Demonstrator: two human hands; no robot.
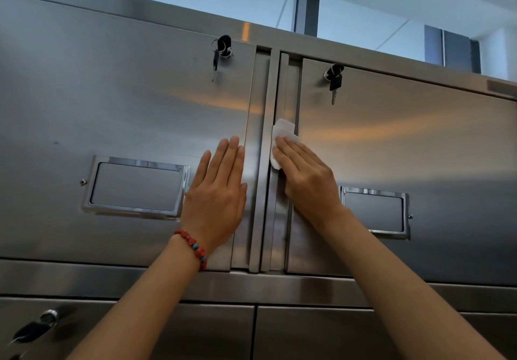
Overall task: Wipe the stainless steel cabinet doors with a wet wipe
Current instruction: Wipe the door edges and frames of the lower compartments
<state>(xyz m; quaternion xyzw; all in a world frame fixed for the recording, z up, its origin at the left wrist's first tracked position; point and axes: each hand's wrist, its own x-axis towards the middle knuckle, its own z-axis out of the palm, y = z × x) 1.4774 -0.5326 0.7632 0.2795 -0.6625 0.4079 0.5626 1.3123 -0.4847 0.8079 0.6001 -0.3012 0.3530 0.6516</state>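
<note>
Two upper stainless steel cabinet doors fill the view, the left door point(112, 102) and the right door point(405, 149), split by a vertical steel post point(264, 163). My right hand point(307, 180) presses a white wet wipe point(282, 133) flat against the left edge of the right door, fingers straight, most of the wipe under the fingers. My left hand point(216, 191) lies flat with straight fingers on the right edge of the left door; a red bead bracelet point(193, 246) is on its wrist.
Keys hang from a lock on the left door point(222, 49) and on the right door point(334, 78). Each door has a recessed label frame, left point(137, 187) and right point(375, 211). Lower doors point(307, 331) sit below; another key point(33, 329) is at bottom left.
</note>
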